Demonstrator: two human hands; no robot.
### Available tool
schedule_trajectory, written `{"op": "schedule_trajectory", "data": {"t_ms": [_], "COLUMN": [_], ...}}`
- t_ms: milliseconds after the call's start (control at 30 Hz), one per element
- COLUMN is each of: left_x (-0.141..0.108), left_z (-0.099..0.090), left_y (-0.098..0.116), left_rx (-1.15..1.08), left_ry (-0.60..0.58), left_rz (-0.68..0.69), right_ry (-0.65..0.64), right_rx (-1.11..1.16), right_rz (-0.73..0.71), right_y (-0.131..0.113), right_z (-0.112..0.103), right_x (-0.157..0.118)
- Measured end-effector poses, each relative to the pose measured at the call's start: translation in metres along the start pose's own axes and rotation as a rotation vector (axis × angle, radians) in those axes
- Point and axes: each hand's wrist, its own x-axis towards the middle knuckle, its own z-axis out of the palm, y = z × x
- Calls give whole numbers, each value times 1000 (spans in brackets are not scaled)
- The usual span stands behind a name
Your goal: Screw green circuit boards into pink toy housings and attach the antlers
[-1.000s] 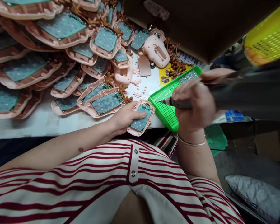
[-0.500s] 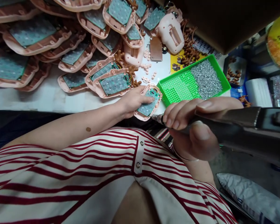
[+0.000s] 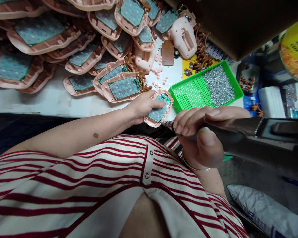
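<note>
My left hand (image 3: 147,105) grips a pink plastic shell (image 3: 152,123) with a green circuit board (image 3: 158,113) in it, thumb lying on the board. My right hand (image 3: 201,135) is wrapped around a dark electric screwdriver (image 3: 240,134) that points left. Its metal tip (image 3: 168,124) is at the shell's lower right edge; whether it touches a screw there is too small to tell. Just beyond both hands, a green basket (image 3: 175,99) holds a heap of small silver screws (image 3: 219,86).
Pink shells with boards (image 3: 124,88) are piled on the left of the white table (image 3: 57,107). A closed pink shell (image 3: 183,36) and brown parts (image 3: 202,53) lie at the back. A dark box edge (image 3: 225,26) overhangs the back right. A white sack (image 3: 265,211) lies lower right.
The view has shifted slightly. The screwdriver and my right hand have moved a little left and tilted slightly, with the tip still at the shell's edge. My left hand keeps its hold.
</note>
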Motion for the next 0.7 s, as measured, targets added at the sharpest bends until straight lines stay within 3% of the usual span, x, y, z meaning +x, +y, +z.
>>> {"op": "schedule_trajectory", "data": {"t_ms": [433, 700], "left_x": [0, -1], "left_z": [0, 3], "left_y": [1, 5], "left_rx": [-2, 18], "left_ry": [-2, 21], "left_rz": [11, -9], "right_ry": [-44, -32], "right_rx": [60, -66], "right_rz": [4, 217], "right_y": [4, 4], "right_z": [1, -8], "right_x": [2, -9]}}
